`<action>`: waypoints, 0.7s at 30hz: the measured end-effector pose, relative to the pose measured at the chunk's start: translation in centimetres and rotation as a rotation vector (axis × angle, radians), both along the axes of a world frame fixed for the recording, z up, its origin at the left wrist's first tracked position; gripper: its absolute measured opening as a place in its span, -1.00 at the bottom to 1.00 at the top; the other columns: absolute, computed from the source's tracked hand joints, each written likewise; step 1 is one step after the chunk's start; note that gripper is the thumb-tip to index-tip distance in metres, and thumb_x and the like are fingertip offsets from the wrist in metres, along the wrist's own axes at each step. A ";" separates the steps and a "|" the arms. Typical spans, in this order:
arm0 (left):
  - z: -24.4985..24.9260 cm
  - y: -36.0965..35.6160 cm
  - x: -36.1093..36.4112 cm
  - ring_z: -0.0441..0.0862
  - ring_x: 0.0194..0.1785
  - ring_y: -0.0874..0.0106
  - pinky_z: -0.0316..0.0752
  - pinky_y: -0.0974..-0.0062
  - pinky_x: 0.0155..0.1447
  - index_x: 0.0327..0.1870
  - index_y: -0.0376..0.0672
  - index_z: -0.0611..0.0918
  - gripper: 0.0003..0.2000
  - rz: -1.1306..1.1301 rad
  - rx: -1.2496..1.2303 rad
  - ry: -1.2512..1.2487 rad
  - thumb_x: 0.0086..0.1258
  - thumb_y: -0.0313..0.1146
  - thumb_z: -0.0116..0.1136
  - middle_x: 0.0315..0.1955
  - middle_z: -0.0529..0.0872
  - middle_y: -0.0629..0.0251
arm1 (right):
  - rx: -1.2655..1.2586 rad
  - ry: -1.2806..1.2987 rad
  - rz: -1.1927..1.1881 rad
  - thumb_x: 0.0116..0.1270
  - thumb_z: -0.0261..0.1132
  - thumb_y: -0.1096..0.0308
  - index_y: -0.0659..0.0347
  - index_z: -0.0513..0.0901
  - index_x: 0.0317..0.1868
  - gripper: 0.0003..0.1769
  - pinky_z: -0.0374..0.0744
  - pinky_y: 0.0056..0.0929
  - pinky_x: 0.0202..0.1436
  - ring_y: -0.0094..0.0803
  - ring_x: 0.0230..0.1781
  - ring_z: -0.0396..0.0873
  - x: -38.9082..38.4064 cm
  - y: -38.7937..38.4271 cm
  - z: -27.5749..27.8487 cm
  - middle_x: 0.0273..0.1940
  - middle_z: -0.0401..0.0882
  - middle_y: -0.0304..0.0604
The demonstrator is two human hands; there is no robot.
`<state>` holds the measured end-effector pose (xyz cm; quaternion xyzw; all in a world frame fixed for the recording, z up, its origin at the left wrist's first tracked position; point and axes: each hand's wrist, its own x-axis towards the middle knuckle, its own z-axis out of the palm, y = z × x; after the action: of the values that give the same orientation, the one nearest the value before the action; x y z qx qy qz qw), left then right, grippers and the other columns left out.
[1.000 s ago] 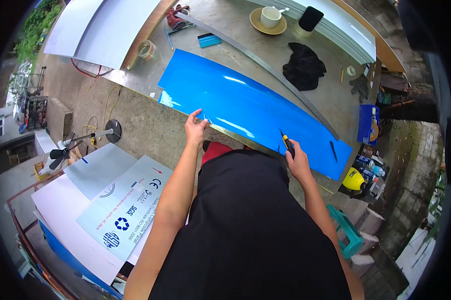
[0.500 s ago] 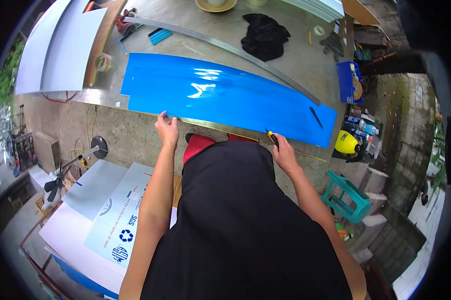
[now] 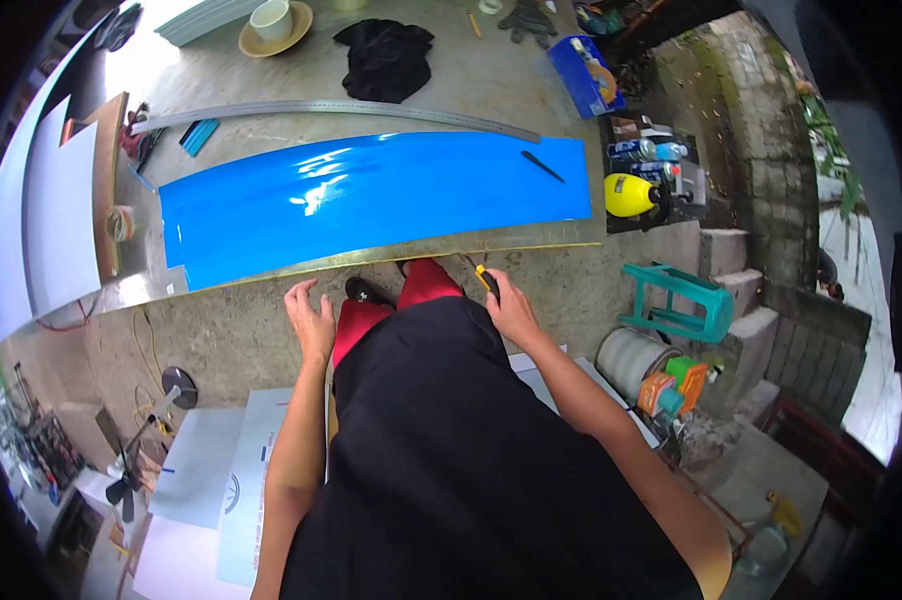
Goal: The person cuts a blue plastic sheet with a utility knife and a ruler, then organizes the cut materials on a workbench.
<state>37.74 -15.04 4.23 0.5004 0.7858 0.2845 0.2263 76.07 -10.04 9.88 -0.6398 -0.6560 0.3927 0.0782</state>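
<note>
Utility knife (image 3: 487, 280): located in the right hand (image 3: 516, 308), in front of the near edge of the desk (image 3: 491, 82), its blade pointing up and to the left. Fingers of that hand are closed around the yellow-and-black handle. Judged light and rigid, with the thin blade the fragile and hazardous part; the proper hold is on the handle, well behind the blade.

Blue sheet (image 3: 371, 210): lies along the near side of the desk, touched by neither hand. Its gloss suggests a slick, thin, light piece that would flex and crease if lifted from one end; best taken by opposite edges, with flat fingers.

Left hand (image 3: 313, 320): just off the near edge of the desk, fingers parted and slightly curled, gripping nothing.

Surroundings: a slim black tool (image 3: 543, 167) rests on the sheet's right end; a long metal ruler (image 3: 321, 106) lies along its far side; a black cloth (image 3: 386, 60) sits beyond the ruler
</note>
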 end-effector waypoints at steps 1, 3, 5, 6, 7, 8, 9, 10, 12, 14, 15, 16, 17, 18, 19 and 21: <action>-0.3 -0.5 -0.6 0.49 0.26 0.05 0.42 0.19 0.36 0.19 -0.17 0.60 -0.62 0.009 -0.034 -0.051 0.34 -0.54 0.30 0.13 0.51 0.01 | 0.004 0.011 -0.054 0.40 0.21 0.47 0.20 0.39 0.39 -0.46 0.55 0.14 0.19 0.34 0.12 0.58 0.1 -1.3 0.2 0.09 0.63 0.34; -1.1 -1.4 -1.6 0.50 0.25 0.05 0.41 0.18 0.36 0.17 -0.17 0.61 -0.64 0.017 -0.051 -0.077 0.35 -0.55 0.28 0.10 0.52 0.02 | 0.005 0.008 -0.077 0.40 0.21 0.46 0.20 0.38 0.39 -0.45 0.56 0.16 0.17 0.36 0.10 0.59 0.9 -3.6 0.5 0.07 0.64 0.36; -0.7 -2.1 -2.1 0.51 0.22 0.07 0.44 0.19 0.33 0.17 -0.18 0.61 -0.65 0.037 -0.073 -0.089 0.36 -0.55 0.28 0.09 0.52 0.03 | 0.026 -0.010 -0.104 0.40 0.22 0.45 0.18 0.36 0.41 -0.43 0.56 0.17 0.14 0.37 0.07 0.60 2.1 -5.6 0.8 0.06 0.64 0.36; -0.6 -2.1 -2.5 0.53 0.18 0.09 0.46 0.19 0.30 0.17 -0.18 0.61 -0.65 0.064 -0.086 -0.087 0.37 -0.55 0.27 0.08 0.52 0.04 | 0.027 -0.008 -0.108 0.40 0.22 0.45 0.18 0.36 0.41 -0.43 0.56 0.17 0.14 0.37 0.07 0.60 3.0 -6.2 0.6 0.06 0.64 0.36; -0.6 -2.4 -2.6 0.59 0.08 0.14 0.52 0.21 0.21 0.21 -0.16 0.60 -0.65 0.037 -0.046 -0.013 0.41 -0.51 0.27 0.10 0.54 0.04 | 0.017 -0.010 -0.146 0.41 0.21 0.45 0.17 0.35 0.42 -0.42 0.56 0.18 0.13 0.37 0.07 0.60 4.0 -6.6 0.3 0.06 0.65 0.35; -0.6 -2.6 -2.5 0.59 0.08 0.14 0.52 0.21 0.21 0.21 -0.16 0.60 -0.65 0.033 -0.039 -0.006 0.41 -0.51 0.27 0.10 0.54 0.04 | 0.007 -0.010 -0.184 0.41 0.21 0.44 0.16 0.35 0.43 -0.41 0.56 0.18 0.12 0.36 0.07 0.61 5.1 -6.8 -0.1 0.05 0.65 0.35; -0.2 -2.7 -2.2 0.59 0.08 0.14 0.52 0.21 0.20 0.20 -0.16 0.60 -0.65 0.031 -0.042 -0.015 0.41 -0.51 0.27 0.10 0.55 0.05 | 0.017 -0.012 -0.207 0.41 0.20 0.43 0.14 0.34 0.45 -0.41 0.57 0.15 0.13 0.32 0.06 0.63 5.9 -6.6 -0.2 0.04 0.67 0.29; 0.1 -2.7 -1.7 0.60 0.08 0.15 0.52 0.21 0.20 0.20 -0.16 0.60 -0.66 0.027 -0.046 -0.024 0.42 -0.51 0.27 0.10 0.56 0.05 | 0.020 -0.004 -0.213 0.41 0.20 0.43 0.14 0.34 0.45 -0.41 0.57 0.15 0.13 0.32 0.06 0.63 6.7 -6.4 -0.4 0.04 0.67 0.29; 0.8 -2.4 -0.2 0.60 0.09 0.15 0.52 0.21 0.20 0.20 -0.16 0.61 -0.66 0.012 -0.048 -0.013 0.42 -0.51 0.26 0.09 0.57 0.06 | 0.093 0.012 -0.267 0.42 0.20 0.44 0.12 0.33 0.46 -0.40 0.58 0.10 0.15 0.28 0.06 0.65 8.3 -5.5 -0.6 0.05 0.70 0.21; 1.7 -1.6 2.2 0.61 0.09 0.15 0.52 0.22 0.19 0.20 -0.16 0.61 -0.66 0.006 -0.051 -0.002 0.42 -0.52 0.26 0.08 0.58 0.07 | 0.073 0.040 -0.290 0.43 0.18 0.46 0.11 0.31 0.49 -0.38 0.59 0.05 0.17 0.24 0.08 0.66 10.1 -4.3 -0.5 0.08 0.71 0.15; 1.9 -1.1 3.6 0.61 0.09 0.16 0.53 0.22 0.19 0.20 -0.16 0.61 -0.66 -0.008 -0.044 -0.004 0.41 -0.52 0.26 0.07 0.59 0.08 | 0.065 0.056 -0.304 0.44 0.17 0.48 0.12 0.30 0.50 -0.38 0.59 0.01 0.20 0.18 0.11 0.67 10.9 -3.5 -0.5 0.10 0.72 0.11; 2.1 -0.5 5.3 0.61 0.08 0.16 0.53 0.22 0.19 0.19 -0.16 0.61 -0.66 -0.022 -0.038 -0.006 0.41 -0.53 0.26 0.06 0.60 0.09 | 0.055 0.071 -0.318 0.46 0.15 0.49 0.13 0.29 0.51 -0.38 0.59 -0.03 0.22 0.12 0.14 0.68 12.0 -2.8 -0.6 0.12 0.72 0.06; 2.2 0.2 7.2 0.61 0.08 0.16 0.53 0.22 0.19 0.19 -0.16 0.61 -0.66 -0.019 -0.040 0.003 0.41 -0.53 0.26 0.06 0.60 0.09 | 0.052 0.080 -0.315 0.46 0.15 0.49 0.13 0.29 0.51 -0.38 0.59 -0.03 0.22 0.12 0.14 0.68 13.2 -2.0 -0.9 0.12 0.72 0.06; 2.2 1.1 9.3 0.61 0.07 0.15 0.54 0.22 0.18 0.18 -0.18 0.61 -0.66 -0.050 -0.021 0.005 0.39 -0.55 0.26 0.05 0.59 0.07 | 0.067 0.060 -0.316 0.45 0.14 0.50 0.12 0.29 0.52 -0.37 0.59 -0.03 0.21 0.11 0.13 0.69 14.6 -1.4 -1.3 0.11 0.72 0.06; 2.3 2.0 11.7 0.62 0.05 0.14 0.55 0.22 0.17 0.16 -0.20 0.61 -0.66 -0.082 -0.010 0.008 0.37 -0.57 0.26 0.04 0.59 0.06 | 0.075 0.040 -0.318 0.45 0.14 0.51 0.11 0.29 0.53 -0.36 0.59 -0.04 0.21 0.10 0.13 0.69 16.1 -0.8 -1.6 0.10 0.73 0.05; 2.5 3.5 17.1 0.63 0.05 0.15 0.56 0.23 0.15 0.16 -0.19 0.62 -0.66 -0.099 -0.048 -0.061 0.36 -0.56 0.27 0.04 0.60 0.05 | 0.062 0.069 -0.329 0.45 0.13 0.52 0.10 0.30 0.53 -0.36 0.60 -0.04 0.20 0.10 0.12 0.69 19.8 0.3 -1.9 0.08 0.73 0.06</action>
<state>54.81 -11.51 6.76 0.5243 0.7593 0.2693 0.2758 95.90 -9.75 8.03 -0.7220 -0.5509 0.3762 0.1836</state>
